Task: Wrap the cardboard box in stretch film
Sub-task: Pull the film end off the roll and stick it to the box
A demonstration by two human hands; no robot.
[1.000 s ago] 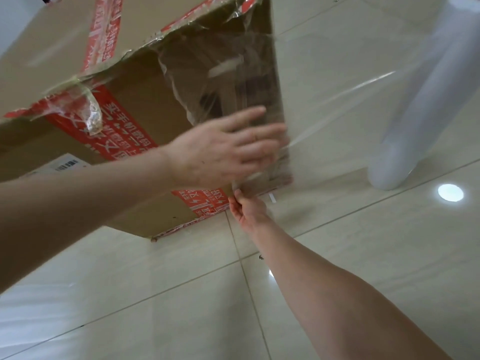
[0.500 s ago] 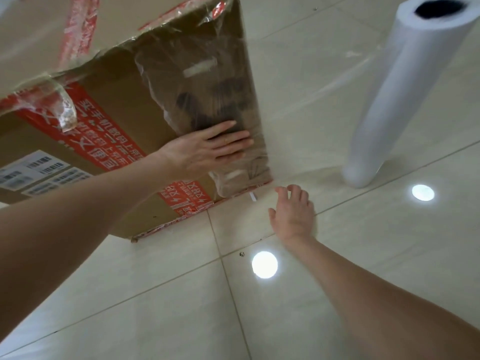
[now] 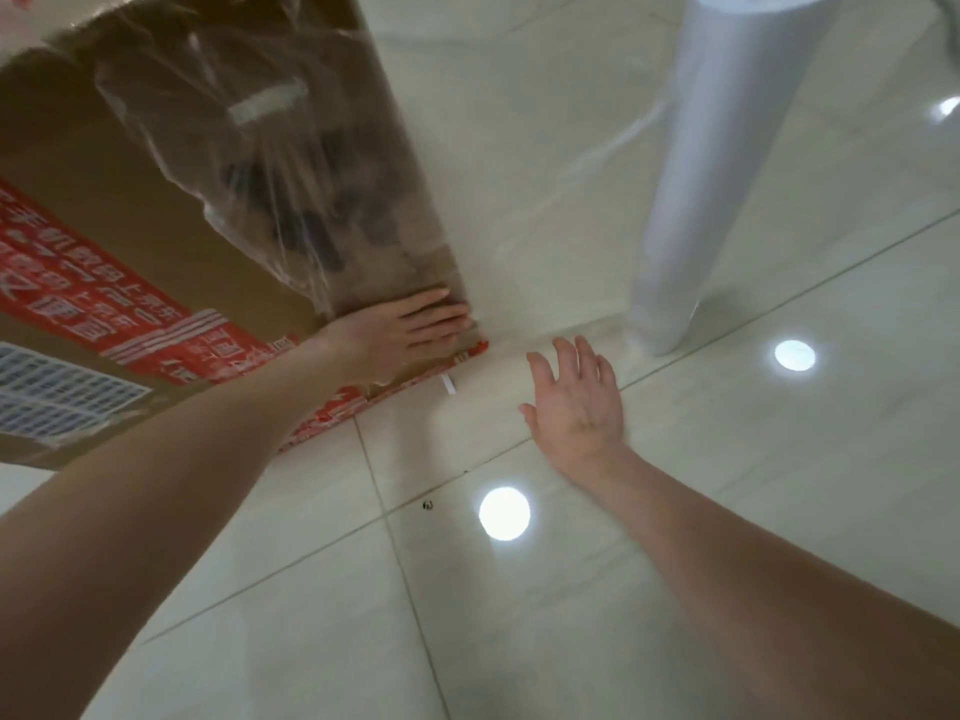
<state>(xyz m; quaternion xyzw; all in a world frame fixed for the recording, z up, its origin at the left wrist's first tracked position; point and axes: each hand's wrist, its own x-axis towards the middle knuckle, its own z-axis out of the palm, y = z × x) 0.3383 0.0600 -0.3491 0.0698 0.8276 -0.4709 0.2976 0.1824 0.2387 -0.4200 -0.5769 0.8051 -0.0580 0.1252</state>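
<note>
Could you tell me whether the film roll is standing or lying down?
Standing: the film roll rests on its end on the floor.

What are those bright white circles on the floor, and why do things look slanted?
Head view: the round white spots are probably lamps mirrored in the glossy pale floor tiles; the wide-angle lens slants the brown cardboard box and the white stretch-film roll; the right hand is slightly blurred; the clear film shows as faint glints.
</note>
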